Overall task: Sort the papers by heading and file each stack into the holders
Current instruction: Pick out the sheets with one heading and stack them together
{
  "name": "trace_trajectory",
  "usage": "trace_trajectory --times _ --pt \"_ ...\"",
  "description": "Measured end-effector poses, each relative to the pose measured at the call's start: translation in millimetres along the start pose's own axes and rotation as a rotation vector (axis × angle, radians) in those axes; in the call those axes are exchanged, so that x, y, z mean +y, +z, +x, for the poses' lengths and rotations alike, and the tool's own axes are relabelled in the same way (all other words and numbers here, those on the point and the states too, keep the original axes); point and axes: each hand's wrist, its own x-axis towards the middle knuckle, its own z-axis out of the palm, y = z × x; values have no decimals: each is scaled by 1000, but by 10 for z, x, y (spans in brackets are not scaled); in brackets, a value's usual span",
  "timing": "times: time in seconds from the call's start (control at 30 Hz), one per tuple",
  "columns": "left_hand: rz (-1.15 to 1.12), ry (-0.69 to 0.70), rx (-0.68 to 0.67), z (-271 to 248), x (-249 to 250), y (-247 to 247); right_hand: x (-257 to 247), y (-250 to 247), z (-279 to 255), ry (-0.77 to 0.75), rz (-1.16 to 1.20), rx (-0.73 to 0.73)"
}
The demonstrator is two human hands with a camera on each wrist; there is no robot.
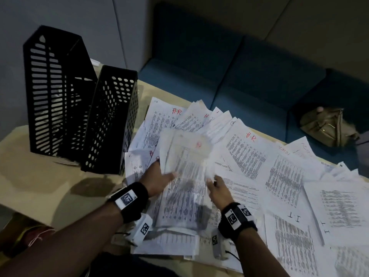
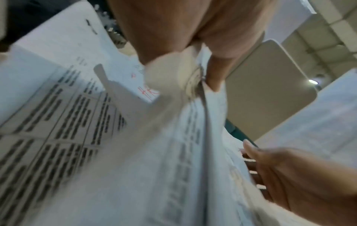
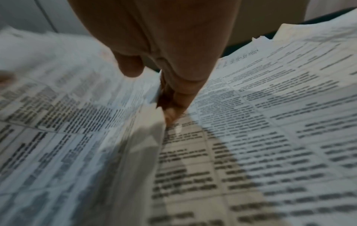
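Printed papers lie fanned over the table, some headed "HR" in red point(image 1: 252, 138), others "IT" point(image 1: 293, 218). My left hand point(image 1: 159, 176) grips the left edge of a blurred stack of papers point(image 1: 187, 188), thumb on top. In the left wrist view the left hand point(image 2: 173, 38) pinches that stack point(image 2: 154, 152). My right hand point(image 1: 217, 186) holds the stack's right edge, thumb above and fingers below; the right wrist view shows the right hand point(image 3: 164, 45) at the stack's edge point(image 3: 67, 122). Two black holders, a tall slotted one point(image 1: 54, 92) and a perforated one point(image 1: 111, 120), stand upright at the left.
A bare strip of the beige table point(image 1: 40, 186) lies in front of the holders. Behind the table runs a blue sofa point(image 1: 239, 76) with an olive bag point(image 1: 327, 126) on it. Loose sheets point(image 1: 343, 204) reach the table's right edge.
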Motion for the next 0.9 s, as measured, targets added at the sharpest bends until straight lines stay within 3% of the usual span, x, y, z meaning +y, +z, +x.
trace_trajectory --times 0.1,0.17,0.33,0.43,0.53,0.6,0.7,0.77,0.83,0.9 --pt "-38 -8 -36 12 76 -34 -5 -36 131 -8 44 171" --pt "-138 -13 19 6 155 -74 -189 -67 100 -35 48 252" --pt "-209 11 61 81 140 -166 -269 7 104 -181 -13 104" --pt "-194 -42 -4 67 45 -151 -292 49 170 -88 158 165" --pt "-159 -70 -42 9 -31 -130 -352 112 176 -87 324 204" --pt "-30 -80 88 -33 -83 -192 -438 79 151 -154 222 185" --pt "111 -113 285 -95 -235 -379 -434 -162 159 -224 79 283" --pt "180 -125 327 -143 -355 -472 -291 -336 217 -220 -237 315" --pt "119 -151 348 -183 -524 -504 -121 -383 260 -146 -627 201" --pt "12 -176 348 -251 -625 -480 10 -355 286 -120 -798 85"
